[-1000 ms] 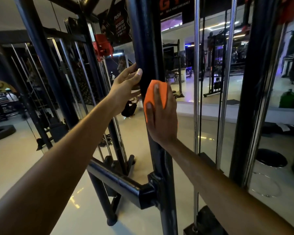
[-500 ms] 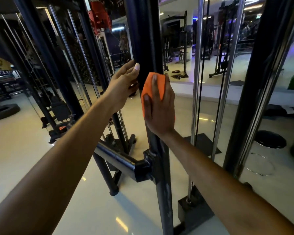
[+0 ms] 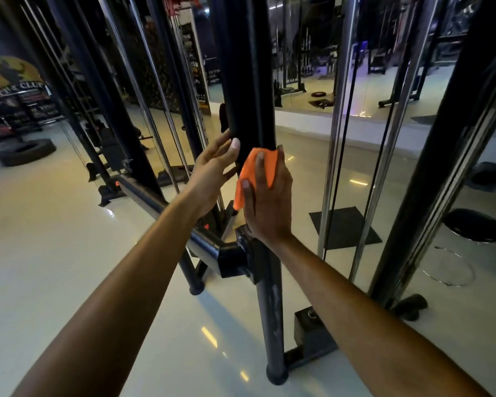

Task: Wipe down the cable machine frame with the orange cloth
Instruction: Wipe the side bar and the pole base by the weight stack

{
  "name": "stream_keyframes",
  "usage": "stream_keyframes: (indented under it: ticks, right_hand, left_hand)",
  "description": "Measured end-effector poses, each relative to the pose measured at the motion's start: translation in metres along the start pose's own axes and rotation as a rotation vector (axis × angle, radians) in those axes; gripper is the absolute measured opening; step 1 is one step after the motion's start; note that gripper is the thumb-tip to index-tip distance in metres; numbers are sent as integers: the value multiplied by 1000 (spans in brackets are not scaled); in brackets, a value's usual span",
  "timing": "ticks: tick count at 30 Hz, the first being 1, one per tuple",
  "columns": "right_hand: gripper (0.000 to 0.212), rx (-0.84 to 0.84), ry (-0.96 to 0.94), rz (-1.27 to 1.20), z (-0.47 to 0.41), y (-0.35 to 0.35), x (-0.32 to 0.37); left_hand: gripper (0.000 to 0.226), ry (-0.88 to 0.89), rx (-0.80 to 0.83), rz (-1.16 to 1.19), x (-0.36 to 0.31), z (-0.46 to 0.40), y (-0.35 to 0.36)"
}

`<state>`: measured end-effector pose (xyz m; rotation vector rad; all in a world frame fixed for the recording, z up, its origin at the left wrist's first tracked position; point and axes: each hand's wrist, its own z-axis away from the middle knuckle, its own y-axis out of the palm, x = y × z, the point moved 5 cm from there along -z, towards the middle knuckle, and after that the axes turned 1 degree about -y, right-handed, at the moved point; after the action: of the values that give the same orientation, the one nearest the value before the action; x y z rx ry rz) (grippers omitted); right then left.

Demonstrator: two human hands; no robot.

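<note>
At nine o'clock a tyre (image 3: 25, 151) lies flat on the pale floor (image 3: 55, 253), well apart from the hands; behind it hangs a dark wall sign (image 3: 15, 81) with yellow lettering. Toward the centre the left hand (image 3: 212, 173) reaches up from seven o'clock, its fingers straight and loosely spread, holding nothing; the fingertips (image 3: 235, 144) touch the left face of the black upright post (image 3: 246, 81) of the cable machine frame. A black crossbar (image 3: 161, 207) runs from ten o'clock down to a bracket on the post, passing under the left wrist. Just right of the left hand the orange cloth (image 3: 258, 170) sits folded against the front of the post, at about the frame's centre; the right hand (image 3: 268, 204), coming from five o'clock, presses it flat with extended fingers laid over the fabric. At two o'clock chrome guide rods (image 3: 341, 110) stand upright; at four o'clock a black round stool (image 3: 474, 229) stands beside another dark column (image 3: 453, 138).
</note>
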<state>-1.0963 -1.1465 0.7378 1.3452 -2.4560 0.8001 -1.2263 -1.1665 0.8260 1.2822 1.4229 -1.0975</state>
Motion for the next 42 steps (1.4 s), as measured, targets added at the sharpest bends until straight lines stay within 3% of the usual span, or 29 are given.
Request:
stream_keyframes:
  ticks: [4, 10, 20, 25, 29, 33, 36, 39, 42]
  right_hand:
    - [72, -24, -9, -26, -9, -3, 0]
    - [85, 134, 45, -15, 97, 26, -49]
    - [71, 69, 60, -174, 29, 12, -36]
    - [66, 220, -9, -107, 107, 34, -77]
    - [41, 289, 47, -11, 145, 35, -92]
    - [74, 187, -45, -69, 111, 31, -79]
    - [71, 117, 62, -135, 100, 34, -71]
    - [64, 166, -25, -146, 136, 37, -85]
    - [81, 272, 41, -181, 176, 41, -102]
  left_hand:
    - [56, 0, -56, 19, 8, 0, 1]
    - [59, -24, -69, -23, 40, 12, 10]
    - [57, -73, -143, -86, 61, 16, 15]
    - [65, -128, -93, -144, 104, 31, 18]
    - [70, -162, -52, -253, 129, 47, 22]
    - [67, -159, -79, -312, 129, 53, 29]
    - [64, -152, -108, -334, 135, 54, 29]
    - [69, -104, -121, -379, 147, 56, 31]
    - [77, -81, -114, -431, 165, 65, 35]
